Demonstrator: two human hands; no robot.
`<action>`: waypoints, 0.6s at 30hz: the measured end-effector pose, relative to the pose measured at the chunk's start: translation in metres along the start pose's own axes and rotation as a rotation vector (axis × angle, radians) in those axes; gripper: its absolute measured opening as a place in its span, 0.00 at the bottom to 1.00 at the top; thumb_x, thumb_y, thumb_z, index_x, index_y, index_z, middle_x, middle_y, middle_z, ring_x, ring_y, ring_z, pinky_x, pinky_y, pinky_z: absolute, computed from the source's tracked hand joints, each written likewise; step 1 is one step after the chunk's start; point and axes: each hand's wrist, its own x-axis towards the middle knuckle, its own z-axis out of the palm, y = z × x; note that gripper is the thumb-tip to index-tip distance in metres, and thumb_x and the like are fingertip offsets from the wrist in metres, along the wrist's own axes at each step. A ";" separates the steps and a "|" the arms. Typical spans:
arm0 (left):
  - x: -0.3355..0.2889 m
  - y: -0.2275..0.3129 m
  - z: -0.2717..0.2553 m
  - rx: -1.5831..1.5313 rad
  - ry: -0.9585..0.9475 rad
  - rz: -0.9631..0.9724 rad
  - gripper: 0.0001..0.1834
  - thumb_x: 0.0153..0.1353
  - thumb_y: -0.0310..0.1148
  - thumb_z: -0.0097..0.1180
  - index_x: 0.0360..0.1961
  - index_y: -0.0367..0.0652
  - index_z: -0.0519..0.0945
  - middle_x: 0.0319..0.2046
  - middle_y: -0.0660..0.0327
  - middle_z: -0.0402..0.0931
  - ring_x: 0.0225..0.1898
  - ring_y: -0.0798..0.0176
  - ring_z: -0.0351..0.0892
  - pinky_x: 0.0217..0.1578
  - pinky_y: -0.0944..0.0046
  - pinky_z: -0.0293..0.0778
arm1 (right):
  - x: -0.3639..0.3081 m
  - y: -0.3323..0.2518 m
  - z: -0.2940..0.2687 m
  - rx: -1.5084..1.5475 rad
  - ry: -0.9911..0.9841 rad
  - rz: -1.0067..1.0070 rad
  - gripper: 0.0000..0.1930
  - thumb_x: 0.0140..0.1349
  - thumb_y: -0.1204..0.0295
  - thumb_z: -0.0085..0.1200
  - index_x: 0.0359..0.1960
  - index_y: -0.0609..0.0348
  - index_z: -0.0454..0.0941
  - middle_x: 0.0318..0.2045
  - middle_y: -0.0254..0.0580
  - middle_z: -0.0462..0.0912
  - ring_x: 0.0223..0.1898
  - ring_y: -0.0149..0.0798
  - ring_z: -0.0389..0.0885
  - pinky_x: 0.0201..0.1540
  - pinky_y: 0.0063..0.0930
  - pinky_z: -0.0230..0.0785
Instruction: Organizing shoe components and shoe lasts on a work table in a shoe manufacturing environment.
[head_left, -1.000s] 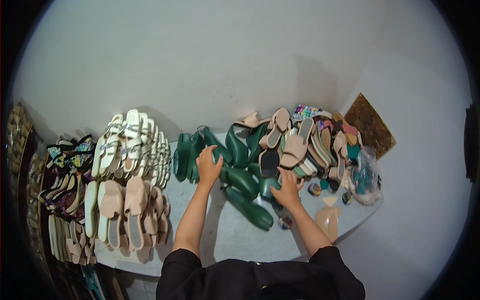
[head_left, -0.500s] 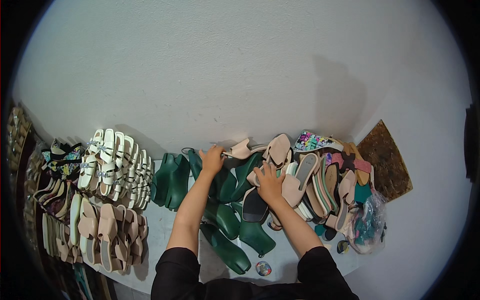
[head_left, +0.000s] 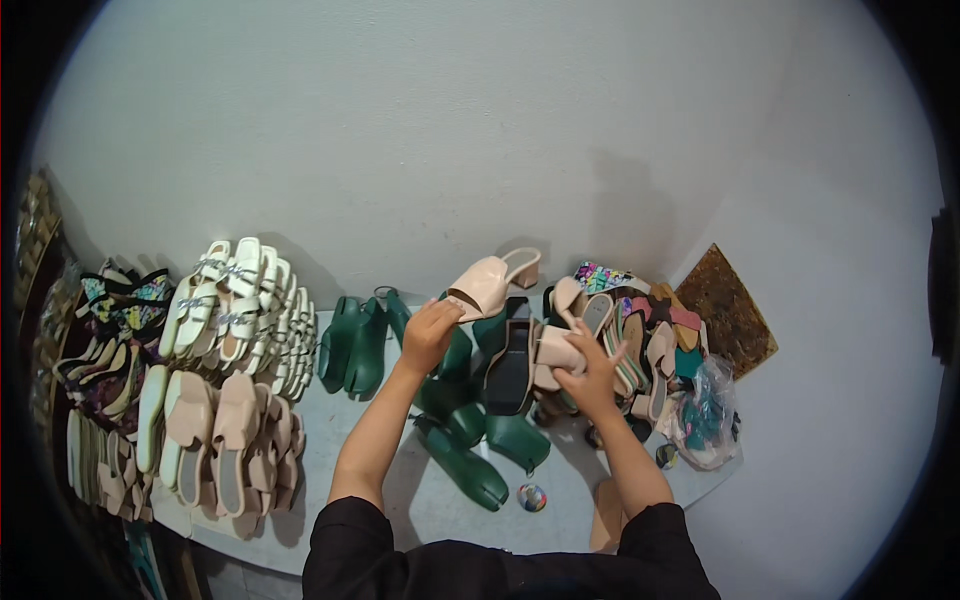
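My left hand (head_left: 430, 338) is closed on the toe end of a beige heeled mule (head_left: 482, 285). The mule is raised above the pile, its heel end pointing right toward the wall. My right hand (head_left: 592, 378) grips a second beige sandal (head_left: 558, 350) with a block heel, thumb and forefinger at its side, another finger stretched away; the hand partly covers it. Between the two hands lies a black insole-like sole (head_left: 508, 380). Green shoe lasts (head_left: 460, 465) lie beneath and in front of my hands.
White strapped sandals (head_left: 240, 290) stand stacked at the left, beige sandals (head_left: 235, 430) nearer me. Mixed sandals (head_left: 662, 345), a clear plastic bag (head_left: 712, 415) and a brown board (head_left: 728, 308) fill the right. A small round colourful item (head_left: 532, 497) sits near the front edge.
My left hand has picked the beige mule up off the pile. The right hand has shifted right and now holds another beige sandal. A tan shape now shows beside my right forearm.
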 end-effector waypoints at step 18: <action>-0.290 0.188 -0.301 0.319 -0.304 -0.065 0.06 0.53 0.28 0.52 0.30 0.53 0.78 0.28 0.73 0.78 0.35 0.74 0.79 0.62 0.40 0.34 | -0.179 -0.222 0.012 -0.145 -0.359 -0.403 0.24 0.34 0.64 0.63 0.40 0.42 0.77 0.48 0.32 0.74 0.60 0.42 0.64 0.57 0.69 0.17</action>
